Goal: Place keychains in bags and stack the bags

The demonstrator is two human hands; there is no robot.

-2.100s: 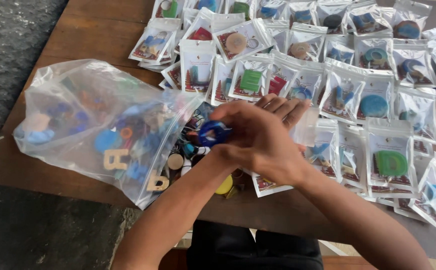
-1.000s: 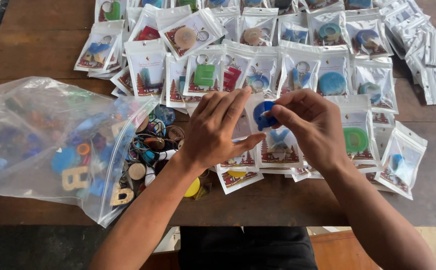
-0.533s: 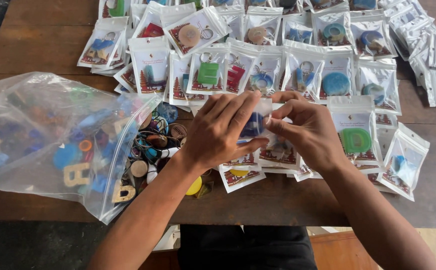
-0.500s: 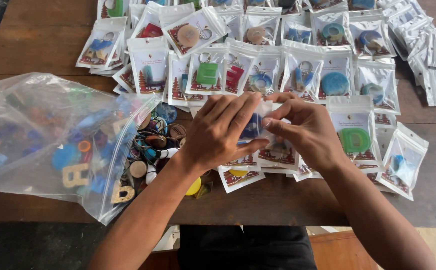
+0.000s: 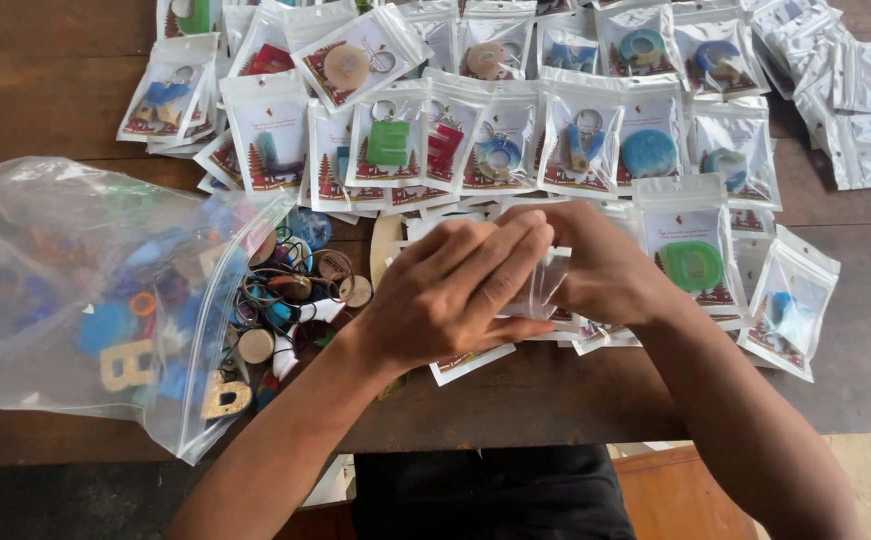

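Both hands meet over the near middle of the wooden table [image 5: 46,100]. Left hand [image 5: 451,295] lies on top, fingers straight and pressed side by side, thumb underneath. Right hand [image 5: 601,270] is behind it, fingers curled inward. Between them they pinch a small clear pouch [image 5: 544,290]: thin glossy plastic, crumpled at its visible right edge. Most of the pouch is hidden by the left fingers; its contents cannot be told.

Near left: a large clear bag [image 5: 86,300] lying on its side, mouth open toward the right. Inside: loose keyring pieces in blue, orange and red, plus two pale wooden letters [image 5: 128,365] near its near edge. Spilling from the mouth: a loose heap of pieces [image 5: 296,300], round wooden discs, dark rings, blue bits, touching the bag's rim.

Right of the hands: a sealed pouch holding a green round piece [image 5: 694,265], and further right one with a blue piece [image 5: 788,305].

Far: overlapping rows of sealed pouches [image 5: 516,140], each with a printed card and one keyring, among them a green square [image 5: 389,142] and a blue disc [image 5: 650,153]. Far right: a stack of flat pouches [image 5: 870,110], contents not clear.
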